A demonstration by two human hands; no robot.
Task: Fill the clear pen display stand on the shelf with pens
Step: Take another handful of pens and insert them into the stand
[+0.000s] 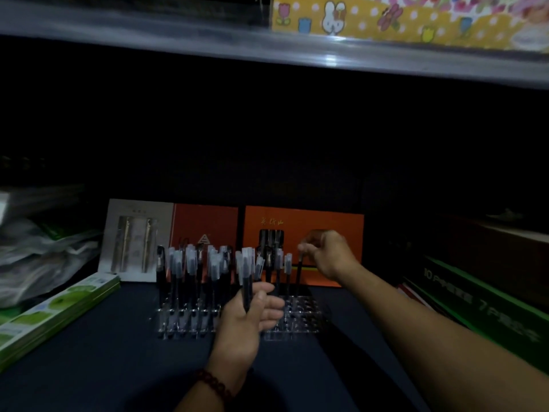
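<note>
Pen [299, 273] upright (axis vertical), right hand [328, 254] grip pinching its top, left hand [249, 319] clutching upright pens [247, 272].

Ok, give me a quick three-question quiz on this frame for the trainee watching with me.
1. True or false: the left hand holds a bundle of pens.
2. Multiple choice: which part of the clear stand shows open holes? A) its left part B) its right part C) no part
3. Fill in: the right hand pinches a single pen near its ___ end, above the stand.

Key: 1 true; 2 B; 3 top.
</note>
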